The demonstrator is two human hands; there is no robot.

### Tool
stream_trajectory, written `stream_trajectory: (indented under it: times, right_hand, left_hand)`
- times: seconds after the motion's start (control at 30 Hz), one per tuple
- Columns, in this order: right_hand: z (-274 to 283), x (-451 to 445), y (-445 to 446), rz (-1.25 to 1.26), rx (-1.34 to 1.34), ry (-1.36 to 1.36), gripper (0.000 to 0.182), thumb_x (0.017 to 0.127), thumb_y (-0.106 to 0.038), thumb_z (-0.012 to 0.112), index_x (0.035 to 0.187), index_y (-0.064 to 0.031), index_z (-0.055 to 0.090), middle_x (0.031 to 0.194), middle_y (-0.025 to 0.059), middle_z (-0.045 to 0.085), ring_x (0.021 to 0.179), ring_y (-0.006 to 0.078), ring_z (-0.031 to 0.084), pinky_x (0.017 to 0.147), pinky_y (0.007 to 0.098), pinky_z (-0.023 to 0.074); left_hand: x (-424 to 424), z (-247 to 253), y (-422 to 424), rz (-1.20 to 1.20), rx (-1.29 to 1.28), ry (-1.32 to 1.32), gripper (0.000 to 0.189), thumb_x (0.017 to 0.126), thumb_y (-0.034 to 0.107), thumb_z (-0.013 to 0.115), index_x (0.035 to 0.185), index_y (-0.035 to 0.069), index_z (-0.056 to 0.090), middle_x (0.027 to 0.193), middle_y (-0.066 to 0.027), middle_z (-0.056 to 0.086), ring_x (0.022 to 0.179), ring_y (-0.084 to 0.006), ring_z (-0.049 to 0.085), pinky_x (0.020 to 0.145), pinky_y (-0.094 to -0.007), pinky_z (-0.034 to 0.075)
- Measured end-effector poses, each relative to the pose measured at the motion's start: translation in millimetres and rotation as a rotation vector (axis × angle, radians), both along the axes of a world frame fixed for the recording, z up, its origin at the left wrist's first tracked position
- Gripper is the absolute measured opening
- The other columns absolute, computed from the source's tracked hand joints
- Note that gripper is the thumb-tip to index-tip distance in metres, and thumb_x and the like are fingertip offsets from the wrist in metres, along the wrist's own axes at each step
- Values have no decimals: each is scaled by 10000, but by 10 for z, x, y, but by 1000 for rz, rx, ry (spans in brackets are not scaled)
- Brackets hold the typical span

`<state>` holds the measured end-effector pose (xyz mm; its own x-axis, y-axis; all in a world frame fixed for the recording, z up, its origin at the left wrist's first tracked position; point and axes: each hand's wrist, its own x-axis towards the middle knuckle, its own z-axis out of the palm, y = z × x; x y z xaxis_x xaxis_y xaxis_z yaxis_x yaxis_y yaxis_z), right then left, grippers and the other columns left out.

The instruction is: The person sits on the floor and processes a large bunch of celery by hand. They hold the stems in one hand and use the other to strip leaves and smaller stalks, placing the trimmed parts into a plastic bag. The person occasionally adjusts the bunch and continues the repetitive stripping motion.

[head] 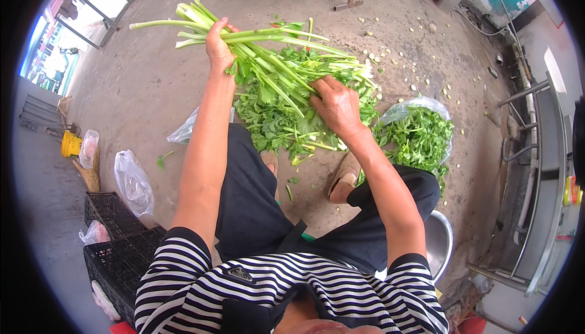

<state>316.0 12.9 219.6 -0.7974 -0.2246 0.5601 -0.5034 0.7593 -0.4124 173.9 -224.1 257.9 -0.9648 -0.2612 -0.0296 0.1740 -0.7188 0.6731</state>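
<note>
My left hand (221, 46) is closed around a bunch of celery stalks (256, 50), raised above the floor with the cut ends pointing left. My right hand (336, 103) is at the leafy side of the bunch, its thumb and fingers bent at a stalk; whether it pinches that stalk is hard to see. Below both hands, a pile of celery leaves and stalks (279, 117) lies on the concrete floor in front of my feet. To the right of the pile, a clear plastic bag (402, 107) lies spread with celery leaves (418, 135) heaped on it.
Black plastic crates (119, 261), a clear plastic bag (133, 183) and a yellow container (71, 144) stand or lie at the left. A metal basin (441, 242) is beside my right leg. Small pale slices (371, 56) are scattered beyond the pile. A metal rack (539, 174) stands at the right wall.
</note>
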Motion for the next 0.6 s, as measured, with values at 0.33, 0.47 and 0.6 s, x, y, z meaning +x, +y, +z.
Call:
stream_trajectory:
  times: [0.33, 0.47, 0.6]
  right_hand:
    - [-10, 136, 1341, -510, -689, -430, 204, 902, -151, 583, 1023, 9, 622, 716, 40, 624, 632, 111, 597, 534, 270, 470]
    - [246, 347, 1172, -210, -631, -653, 160, 887, -77, 602, 1026, -2, 625, 689, 48, 616, 491, 120, 565, 415, 273, 450]
    - [180, 141, 700, 82, -94, -227, 207, 775, -116, 667, 981, -91, 671, 979, 53, 630, 832, 277, 639, 737, 380, 518]
  left_hand:
    - [-97, 14, -333, 2, 47, 95, 190, 793, 76, 670, 813, 66, 482, 664, -57, 528, 604, -151, 531, 603, -285, 485]
    - [-58, 28, -346, -66, 121, 77, 177, 806, 71, 659, 792, 63, 482, 675, -49, 523, 601, -141, 529, 599, -263, 482]
    - [-139, -66, -330, -113, 36, 61, 179, 810, 86, 668, 769, 70, 495, 672, -42, 533, 588, -121, 529, 573, -268, 487]
